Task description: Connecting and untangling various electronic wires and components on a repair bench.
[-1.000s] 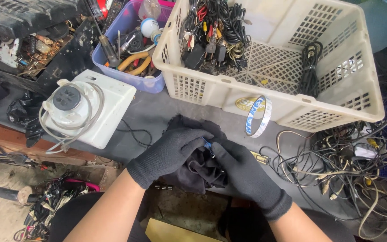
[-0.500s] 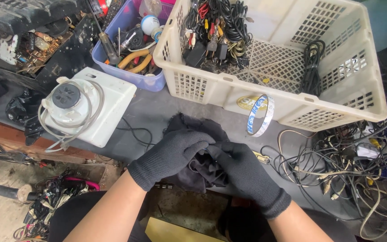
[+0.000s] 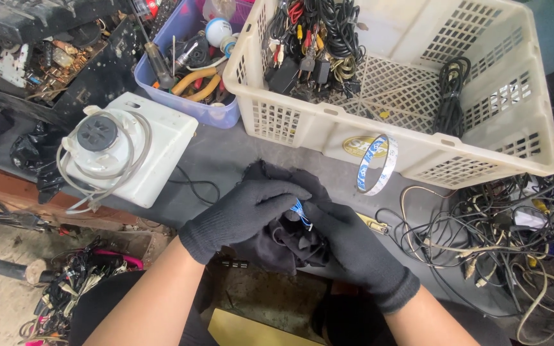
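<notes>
Both my hands wear black knit gloves and meet at the near edge of a grey table point(image 3: 226, 157). My left hand point(image 3: 242, 211) and my right hand point(image 3: 351, 247) together grip a small black device point(image 3: 283, 247) wrapped in dark cloth. A thin bundle of blue and white wires point(image 3: 301, 214) sticks out between my fingertips, pinched from both sides. Most of the device is hidden under my gloves.
A cream plastic basket point(image 3: 418, 154) with black cables stands behind my hands, a blue-white tape loop point(image 3: 376, 163) leaning on it. A purple tub point(image 3: 190, 106) holds pliers and screwdrivers. A white boxy appliance point(image 3: 126, 150) sits left, tangled cables point(image 3: 501, 237) right.
My hands have stayed together over the black device, with small finger shifts. The blue wires show a little more between my fingertips now.
</notes>
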